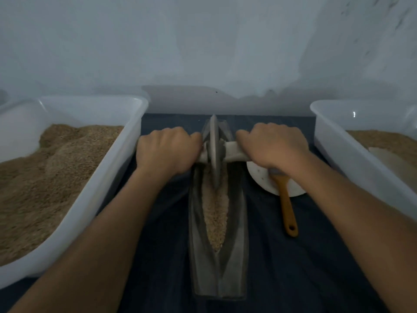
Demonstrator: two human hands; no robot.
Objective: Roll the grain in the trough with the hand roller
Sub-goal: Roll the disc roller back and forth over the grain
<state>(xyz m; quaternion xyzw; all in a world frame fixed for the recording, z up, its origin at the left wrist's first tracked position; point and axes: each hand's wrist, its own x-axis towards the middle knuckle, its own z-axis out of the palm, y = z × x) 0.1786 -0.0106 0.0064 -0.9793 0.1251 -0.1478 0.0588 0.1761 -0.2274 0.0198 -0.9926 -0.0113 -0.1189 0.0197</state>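
no readable text, labels or numbers

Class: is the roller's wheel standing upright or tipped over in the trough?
Upright: the wheel stands on edge in the grain, both hands gripping its axle.

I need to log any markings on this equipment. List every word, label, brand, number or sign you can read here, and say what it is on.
None can be read.
The white tubs, the trough, the hand roller, the white plate and the wooden brush handle show no lettering; the dim, blurred picture could hide small marks.
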